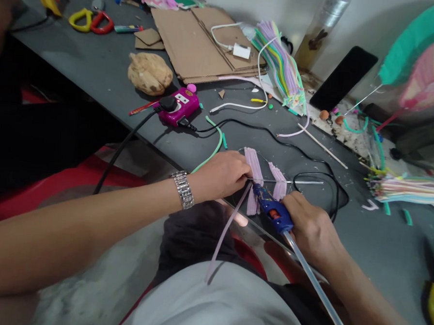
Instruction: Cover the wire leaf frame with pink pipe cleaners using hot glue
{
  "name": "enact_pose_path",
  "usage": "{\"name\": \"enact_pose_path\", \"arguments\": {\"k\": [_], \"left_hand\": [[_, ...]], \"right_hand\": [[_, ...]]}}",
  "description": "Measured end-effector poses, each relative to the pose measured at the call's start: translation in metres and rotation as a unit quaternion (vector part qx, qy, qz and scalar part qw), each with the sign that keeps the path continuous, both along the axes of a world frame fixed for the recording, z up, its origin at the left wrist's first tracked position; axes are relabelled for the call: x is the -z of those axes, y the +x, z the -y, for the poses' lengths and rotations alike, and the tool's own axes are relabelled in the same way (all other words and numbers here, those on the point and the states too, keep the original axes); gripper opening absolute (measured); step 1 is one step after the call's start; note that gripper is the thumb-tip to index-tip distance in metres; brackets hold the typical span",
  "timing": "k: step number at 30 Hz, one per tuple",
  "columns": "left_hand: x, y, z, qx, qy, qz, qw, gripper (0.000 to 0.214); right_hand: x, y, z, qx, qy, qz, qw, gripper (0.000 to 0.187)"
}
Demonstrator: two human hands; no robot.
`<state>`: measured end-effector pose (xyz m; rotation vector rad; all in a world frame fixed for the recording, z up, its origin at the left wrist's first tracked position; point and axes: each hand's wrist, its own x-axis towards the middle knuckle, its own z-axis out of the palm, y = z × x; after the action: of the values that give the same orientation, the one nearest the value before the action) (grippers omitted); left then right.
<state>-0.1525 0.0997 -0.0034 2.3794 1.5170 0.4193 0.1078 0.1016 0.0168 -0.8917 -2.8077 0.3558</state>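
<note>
Pinching the straws [255, 169] at the tabletop's [98, 64] near edge, the left hand [221, 175] should be kept clear of the gun [272, 211]. That gun, gripped by the right hand [310, 225], should be squeezed gently.

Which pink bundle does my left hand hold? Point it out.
The longer pink bundle, pinched by the left hand. The shorter pink bundle lies apart, beside the right hand holding the glue gun.

Flattened cardboard [194, 45], magenta power strip [178, 107], black phone [343, 78], pastel straw bundle [280, 64]
</note>
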Motion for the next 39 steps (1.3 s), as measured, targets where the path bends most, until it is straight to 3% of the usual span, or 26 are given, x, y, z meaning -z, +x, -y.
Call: {"name": "enact_pose_path", "arguments": {"k": [22,29,39], "left_hand": [[-0.001,0.0,0.001,-0.003,-0.001,0.011,1.0,0.024],[0.001,0.0,0.001,-0.007,0.005,0.026,1.0,0.023],[-0.006,0.005,-0.006,-0.078,-0.089,0.029,0.993,0.025]], "right_hand": [[0.006,0.002,0.001,0.004,0.026,0.024,0.999,0.013],[0.003,0.001,0.003,0.005,0.023,0.035,0.999,0.019],[-0.005,-0.003,0.002,0.029,-0.057,0.01,0.998,0.019]]}}
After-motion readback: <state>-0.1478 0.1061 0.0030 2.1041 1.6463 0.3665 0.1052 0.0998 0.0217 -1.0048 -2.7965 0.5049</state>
